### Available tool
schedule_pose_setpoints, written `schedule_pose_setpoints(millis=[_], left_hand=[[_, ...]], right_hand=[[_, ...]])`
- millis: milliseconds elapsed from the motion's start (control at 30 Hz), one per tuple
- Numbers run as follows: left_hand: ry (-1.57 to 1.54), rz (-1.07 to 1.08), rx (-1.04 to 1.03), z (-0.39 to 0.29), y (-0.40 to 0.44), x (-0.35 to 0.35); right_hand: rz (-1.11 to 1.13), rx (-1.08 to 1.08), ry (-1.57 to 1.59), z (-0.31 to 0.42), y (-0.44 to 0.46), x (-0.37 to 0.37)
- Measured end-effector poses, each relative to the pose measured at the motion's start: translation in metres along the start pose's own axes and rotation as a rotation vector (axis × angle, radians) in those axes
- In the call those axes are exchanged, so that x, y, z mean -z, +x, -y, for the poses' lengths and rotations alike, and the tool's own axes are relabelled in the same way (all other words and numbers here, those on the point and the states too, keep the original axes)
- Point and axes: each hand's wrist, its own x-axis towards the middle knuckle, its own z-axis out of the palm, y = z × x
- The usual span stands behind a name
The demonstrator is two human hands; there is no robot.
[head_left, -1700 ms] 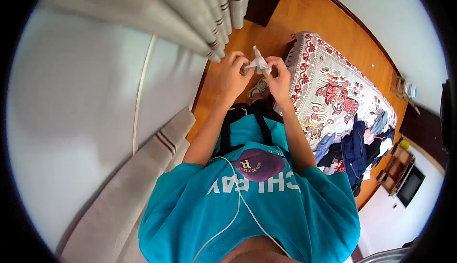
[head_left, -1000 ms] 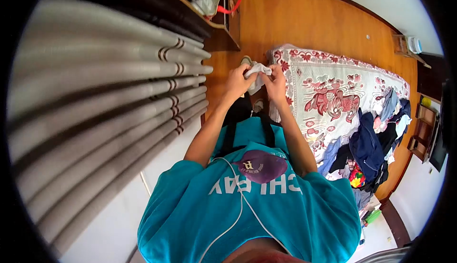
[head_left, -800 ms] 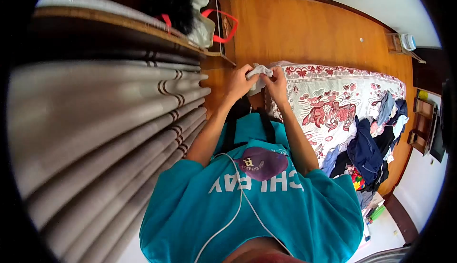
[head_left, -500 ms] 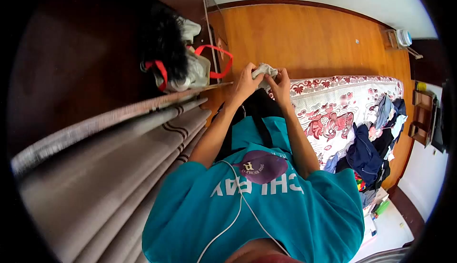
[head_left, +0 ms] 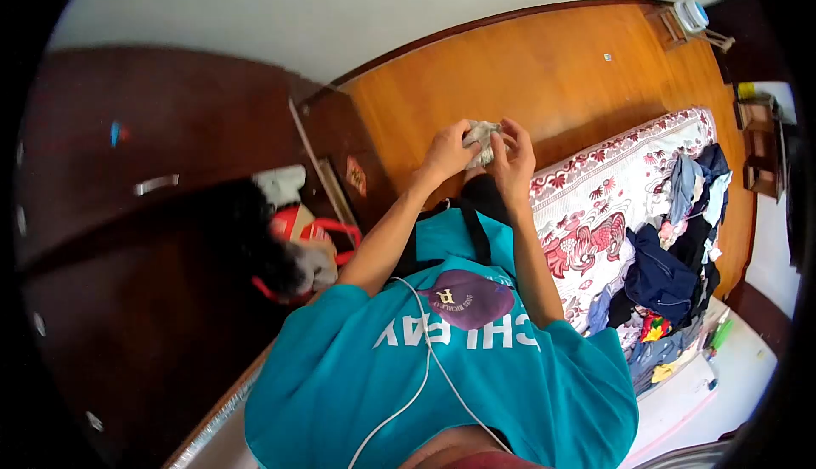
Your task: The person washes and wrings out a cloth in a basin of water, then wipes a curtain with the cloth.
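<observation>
Far to the left of the bed (head_left: 612,182), a dark brown cabinet (head_left: 161,129) runs out of sight at the dark rim of the view, its lower part sunk in shadow. Nearer the bed, though well apart from it, a fluffy black thing (head_left: 246,248) lies against a bag with red straps (head_left: 347,235); where one ends and the other begins is hard to make out. Just left of the bed's near end, the left hand (head_left: 450,150) has its fingers curled in, thumb and fingertips closed on one side of a pale crumpled cloth (head_left: 484,139). The cloth is bunched small in the air, left of the bed and over the floor (head_left: 476,61), its shape partly covered by fingers. The right hand (head_left: 515,161), closest to the bed, is narrowly bent, thumb and forefinger gripping the cloth's other side; the remaining fingertips are hard to see. The right forearm passes in front of the bed's left edge. On the bed's right part lies a heap of clothes (head_left: 659,278), single garments overlapping and half buried. Right of the bed, a wooden shelf unit (head_left: 759,146) stands near the view's dark rim.
</observation>
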Motion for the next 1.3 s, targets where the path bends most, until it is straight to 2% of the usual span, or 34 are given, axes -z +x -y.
schedule_pose_setpoints(millis=[67,133,200,267,367,433,600,800,933,1000,1033,1100,1133,1167,1200,1267,1300], left_hand=[[-0.029,0.039,-0.087,-0.012,0.052,-0.021],[-0.04,0.129,-0.06,-0.02,0.104,-0.034],[-0.106,0.277,-0.112,-0.058,0.152,-0.048],[-0.03,0.308,-0.084,-0.09,0.196,-0.066],[0.011,0.359,-0.202,-0.122,0.252,-0.096],[0.014,0.438,-0.205,-0.145,0.285,-0.113],[0.095,0.521,-0.347,-0.193,0.378,-0.157],[0.111,0.733,-0.291,-0.265,0.518,-0.208],[0.051,0.772,-0.403,-0.284,0.596,-0.258],[0.018,0.849,-0.328,-0.299,0.634,-0.282],[0.035,0.921,-0.226,-0.328,0.648,-0.284],[0.051,0.941,-0.266,-0.358,0.67,-0.312],[0.068,0.935,-0.281,-0.365,0.684,-0.329],[-0.153,0.962,-0.353,-0.358,0.698,-0.35],[-0.153,0.975,-0.367,-0.366,0.71,-0.37],[-0.107,0.993,-0.329,-0.382,0.733,-0.409],[-0.186,1.039,-0.268,-0.38,0.744,-0.437]], right_hand=[[-0.043,0.106,0.217,0.026,0.046,0.023],[-0.073,0.116,0.269,0.087,0.081,0.052],[0.129,0.096,0.538,0.141,0.109,0.099],[0.267,0.279,0.829,0.182,0.134,0.134],[0.467,0.568,1.165,0.225,0.17,0.171],[0.556,0.739,1.333,0.251,0.188,0.185],[0.62,0.776,1.336,0.269,0.282,0.213],[0.533,0.785,1.267,0.262,0.412,0.243],[0.392,0.747,1.122,0.246,0.496,0.277],[0.205,0.659,0.988,0.227,0.534,0.307],[0.07,0.535,0.894,0.212,0.552,0.322],[-0.222,0.206,0.672,0.174,0.583,0.344],[-0.378,-0.012,0.605,0.146,0.599,0.347],[-0.501,-0.115,0.5,0.105,0.615,0.354],[-0.62,-0.219,0.393,0.056,0.627,0.362],[-0.828,-0.265,0.26,-0.036,0.642,0.379],[-0.84,-0.247,0.258,-0.07,0.646,0.394]])
